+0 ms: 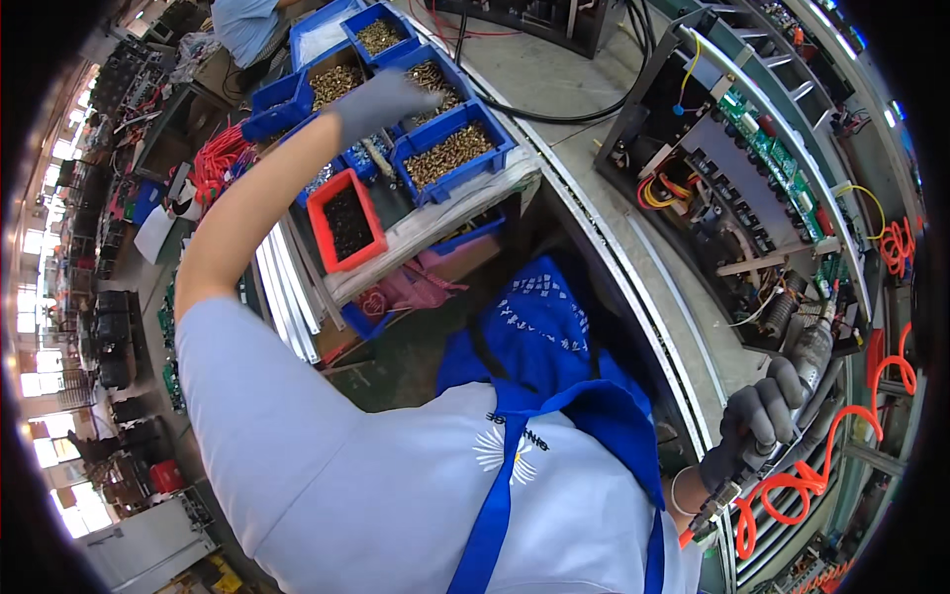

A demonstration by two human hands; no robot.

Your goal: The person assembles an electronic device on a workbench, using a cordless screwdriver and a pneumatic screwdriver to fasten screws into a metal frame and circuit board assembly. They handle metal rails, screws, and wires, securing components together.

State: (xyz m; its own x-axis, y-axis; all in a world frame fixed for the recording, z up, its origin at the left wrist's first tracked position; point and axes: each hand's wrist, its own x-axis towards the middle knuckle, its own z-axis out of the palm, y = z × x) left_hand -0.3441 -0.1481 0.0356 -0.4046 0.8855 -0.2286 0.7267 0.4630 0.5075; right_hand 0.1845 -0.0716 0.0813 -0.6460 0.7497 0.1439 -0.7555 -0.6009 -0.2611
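My left hand (384, 105), in a grey glove, reaches over blue bins of small brass-coloured fasteners on the left side. Motion smears its fingers, so what they hold, if anything, does not show. Close to it is a blue bin (507, 147) full of the brass pieces, and a red bin (358, 259) of small dark pieces is nearer to me. My right hand (760, 421), also gloved in grey, is closed around a pneumatic screwdriver (813, 351) with a red coiled hose (792, 510). The tool's tip points at an open electronic unit (732, 198) with green circuit boards.
Long pale metal strips (282, 287) lie beside the red bin. A black cable (564, 119) loops across the work line. Another dark-framed unit (584, 25) stands farther along. At the upper left is another person's sleeve (245, 30), near red wires (220, 158).
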